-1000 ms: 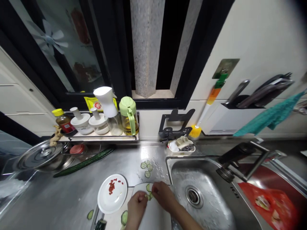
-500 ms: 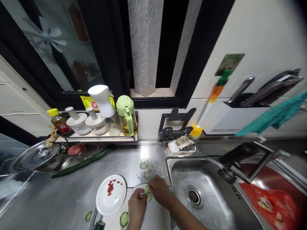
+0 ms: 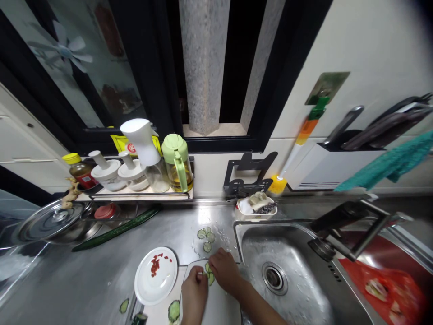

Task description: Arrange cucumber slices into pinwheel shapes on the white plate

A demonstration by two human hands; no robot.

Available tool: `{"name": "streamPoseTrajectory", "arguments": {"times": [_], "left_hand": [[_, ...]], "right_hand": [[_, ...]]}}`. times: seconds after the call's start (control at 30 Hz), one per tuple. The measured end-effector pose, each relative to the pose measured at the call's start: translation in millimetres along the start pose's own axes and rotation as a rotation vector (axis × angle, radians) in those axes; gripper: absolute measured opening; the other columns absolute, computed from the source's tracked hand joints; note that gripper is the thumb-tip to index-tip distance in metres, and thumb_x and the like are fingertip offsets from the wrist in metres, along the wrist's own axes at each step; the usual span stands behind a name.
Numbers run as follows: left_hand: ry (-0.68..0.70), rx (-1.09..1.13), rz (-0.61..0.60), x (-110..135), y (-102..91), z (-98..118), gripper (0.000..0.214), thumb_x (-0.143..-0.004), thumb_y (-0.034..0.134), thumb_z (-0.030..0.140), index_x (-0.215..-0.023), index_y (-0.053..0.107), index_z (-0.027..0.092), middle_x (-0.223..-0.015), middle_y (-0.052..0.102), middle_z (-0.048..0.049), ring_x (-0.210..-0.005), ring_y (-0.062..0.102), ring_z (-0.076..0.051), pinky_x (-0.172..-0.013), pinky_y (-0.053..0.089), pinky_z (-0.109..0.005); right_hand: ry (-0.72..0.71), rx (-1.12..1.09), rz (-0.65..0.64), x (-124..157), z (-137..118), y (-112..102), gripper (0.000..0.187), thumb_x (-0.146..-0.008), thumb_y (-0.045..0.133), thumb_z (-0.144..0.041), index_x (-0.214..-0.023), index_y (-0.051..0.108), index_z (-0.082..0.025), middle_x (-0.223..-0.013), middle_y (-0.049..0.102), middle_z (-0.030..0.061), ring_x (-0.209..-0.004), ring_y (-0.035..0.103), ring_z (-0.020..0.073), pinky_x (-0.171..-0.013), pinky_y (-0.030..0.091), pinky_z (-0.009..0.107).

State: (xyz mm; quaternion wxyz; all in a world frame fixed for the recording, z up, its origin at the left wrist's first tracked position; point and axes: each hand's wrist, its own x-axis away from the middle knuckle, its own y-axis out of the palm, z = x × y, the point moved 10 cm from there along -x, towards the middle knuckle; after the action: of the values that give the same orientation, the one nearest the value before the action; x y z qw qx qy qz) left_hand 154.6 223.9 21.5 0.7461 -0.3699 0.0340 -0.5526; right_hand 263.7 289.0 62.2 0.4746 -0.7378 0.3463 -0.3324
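Over the far end of a white plate (image 3: 221,307), both my hands bend in around a few overlapping cucumber slices (image 3: 209,274). My left hand (image 3: 195,289) has its thumb and fingertips pinched at the slices' left edge, seemingly on a slice. From the right, my right hand (image 3: 223,270) curls its fingers down onto the slices; the fingertips are partly hidden. Several loose cucumber slices (image 3: 207,246) lie on the wet steel counter just beyond. Left of my left hand, more cut cucumber (image 3: 174,310) sits on a pale board.
A round white plate (image 3: 162,289) with small red pieces stands left. A whole cucumber (image 3: 117,232) lies behind it, below a shelf with an oil jug (image 3: 177,162) and jars. The sink (image 3: 284,257) and black faucet (image 3: 338,230) are right, beside a small caddy (image 3: 256,207).
The hands stay almost in place over the slices, with only slight finger movement. The whole view has shifted very slightly.
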Motion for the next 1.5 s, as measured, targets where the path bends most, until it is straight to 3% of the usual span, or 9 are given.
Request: {"name": "streamPoseTrajectory", "arguments": {"times": [0.33,0.63,0.8,0.93,1.13,1.23,1.3,1.4,1.5], "left_hand": [[0.083,-0.014,0.030,5.4,-0.9,12.2,0.017,-0.082,0.043,0.023,-0.087,0.059,0.023,-0.069,0.065,-0.0003,-0.063,0.058,-0.015,-0.063,0.037,-0.023],[0.178,-0.066,0.100,5.0,-3.9,14.2,0.025,-0.081,0.044,0.026,-0.098,0.059,0.015,-0.091,0.066,-0.0100,-0.084,0.061,-0.021,-0.078,0.043,-0.029],[0.228,-0.141,0.094,5.1,-2.1,16.9,0.016,-0.083,0.042,0.023,-0.082,0.058,0.019,-0.078,0.064,-0.0049,-0.074,0.060,-0.018,-0.071,0.041,-0.027],[0.271,-0.222,0.075,6.4,2.1,21.3,0.025,-0.086,0.038,0.021,-0.070,0.057,0.021,-0.068,0.063,-0.0021,-0.066,0.059,-0.015,-0.064,0.038,-0.025],[0.331,-0.173,0.035,11.6,-11.4,28.9,0.030,-0.087,0.039,0.024,-0.078,0.068,0.022,-0.079,0.071,-0.0049,-0.074,0.066,-0.016,-0.072,0.045,-0.025],[0.344,-0.117,0.070,14.6,-35.4,14.0,0.029,-0.085,0.043,0.029,-0.083,0.071,0.023,-0.084,0.074,-0.0045,-0.076,0.068,-0.016,-0.073,0.049,-0.024],[0.324,-0.096,0.070,16.6,-49.0,-8.7,0.028,-0.083,0.046,0.035,-0.081,0.072,0.024,-0.082,0.075,-0.0036,-0.071,0.068,-0.015,-0.067,0.051,-0.023],[0.257,-0.060,0.208,23.5,-77.6,-52.5,0.031,-0.081,0.048,0.039,-0.089,0.073,0.024,-0.087,0.076,-0.0035,-0.078,0.070,-0.017,-0.074,0.052,-0.025],[0.177,-0.104,0.287,31.6,-91.2,-90.4,0.032,-0.075,0.051,0.041,-0.088,0.073,0.023,-0.085,0.075,-0.0051,-0.076,0.070,-0.020,-0.071,0.053,-0.027]], "right_hand": [[0.024,0.014,0.057,6.6,1.2,-1.5,0.014,-0.089,0.048,-0.018,-0.083,0.061,-0.019,-0.090,0.067,0.0032,-0.096,0.053,0.0215,-0.076,0.032,0.035],[0.057,-0.005,0.080,7.2,7.1,3.7,0.013,-0.089,0.052,-0.022,-0.083,0.063,-0.020,-0.092,0.066,0.0031,-0.099,0.053,0.0226,-0.078,0.034,0.035],[0.070,-0.020,0.089,10.6,7.3,2.4,0.014,-0.088,0.051,-0.019,-0.081,0.063,-0.019,-0.089,0.067,0.0038,-0.097,0.054,0.0220,-0.078,0.034,0.035],[0.068,-0.040,0.094,13.5,7.0,1.2,0.015,-0.088,0.050,-0.017,-0.082,0.064,-0.019,-0.088,0.067,0.0035,-0.097,0.054,0.0220,-0.078,0.034,0.035],[0.097,-0.119,0.144,26.8,8.9,-9.2,0.015,-0.085,0.052,-0.014,-0.085,0.065,-0.021,-0.089,0.067,0.0031,-0.096,0.053,0.0217,-0.077,0.036,0.034],[0.139,-0.202,0.193,44.2,10.8,-13.3,0.017,-0.085,0.050,-0.012,-0.083,0.065,-0.020,-0.086,0.066,0.0046,-0.092,0.054,0.0214,-0.077,0.037,0.032],[0.157,-0.236,0.209,58.8,10.3,-8.6,0.019,-0.086,0.048,-0.012,-0.081,0.065,-0.019,-0.084,0.066,0.0057,-0.090,0.054,0.0210,-0.077,0.039,0.032],[0.141,-0.260,0.234,82.1,5.4,9.3,0.020,-0.085,0.047,-0.011,-0.077,0.064,-0.020,-0.081,0.065,0.0051,-0.086,0.055,0.0201,-0.077,0.040,0.031],[0.059,-0.201,0.262,101.9,-5.1,36.7,0.018,-0.082,0.048,-0.010,-0.077,0.062,-0.021,-0.078,0.064,0.0044,-0.082,0.057,0.0199,-0.072,0.042,0.029]]}}
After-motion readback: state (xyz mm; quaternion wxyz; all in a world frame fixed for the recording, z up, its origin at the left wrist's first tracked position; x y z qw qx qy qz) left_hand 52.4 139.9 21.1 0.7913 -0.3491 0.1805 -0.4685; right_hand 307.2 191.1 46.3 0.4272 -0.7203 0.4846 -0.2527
